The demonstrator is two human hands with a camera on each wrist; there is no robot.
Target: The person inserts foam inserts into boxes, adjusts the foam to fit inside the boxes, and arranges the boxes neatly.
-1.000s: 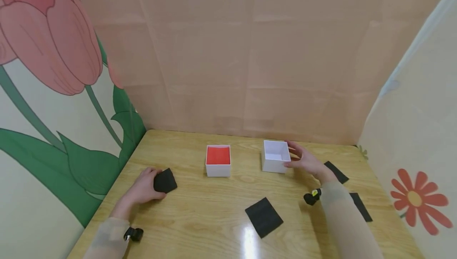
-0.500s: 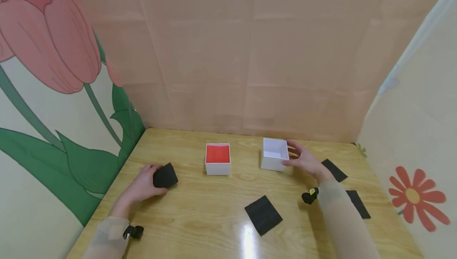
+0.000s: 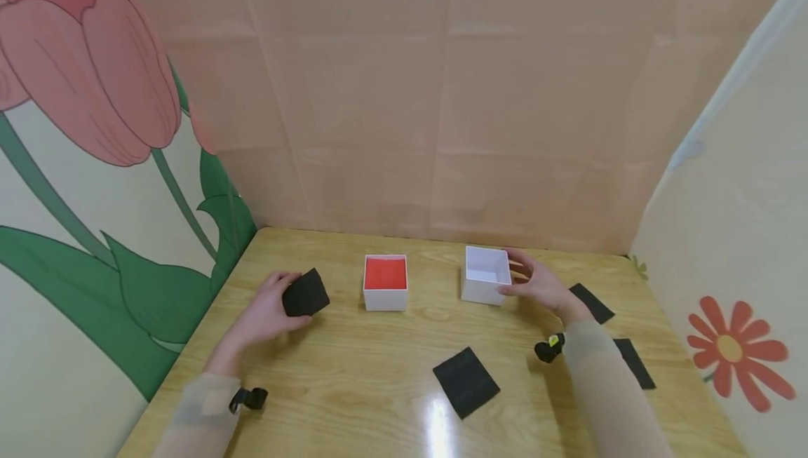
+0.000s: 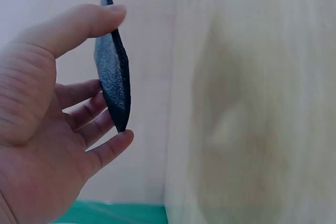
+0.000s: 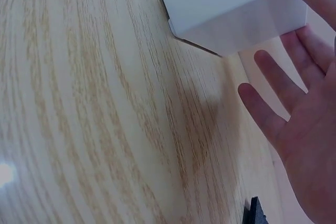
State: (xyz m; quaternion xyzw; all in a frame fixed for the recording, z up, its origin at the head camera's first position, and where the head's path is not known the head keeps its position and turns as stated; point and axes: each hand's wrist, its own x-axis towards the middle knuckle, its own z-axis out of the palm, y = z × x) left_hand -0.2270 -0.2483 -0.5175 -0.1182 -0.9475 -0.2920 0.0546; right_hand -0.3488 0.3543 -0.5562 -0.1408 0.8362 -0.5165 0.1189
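Note:
In the head view my left hand (image 3: 274, 311) holds a thin black square pad (image 3: 306, 292) by its edges, raised off the wooden table. The left wrist view shows the pad (image 4: 113, 72) nearly edge-on, pinched between thumb and fingertips, its face finely textured. To its right stands a white box (image 3: 385, 299) with a red square (image 3: 386, 273) filling its opening. My right hand (image 3: 539, 286) grips the right side of a second white box (image 3: 485, 291), thumb at the front and fingers behind. Nothing shows inside that open box.
A black square (image 3: 466, 382) lies flat at front centre on the table (image 3: 360, 388). Two more black pieces, one farther back (image 3: 592, 303) and one nearer (image 3: 634, 363), lie by the right forearm, the nearer partly hidden by the sleeve. A pinkish backdrop (image 3: 435, 128) stands behind.
My left hand has lifted the black pad and carried it rightward and away from me, tilting it. The right hand stays at the white box, which has barely shifted.

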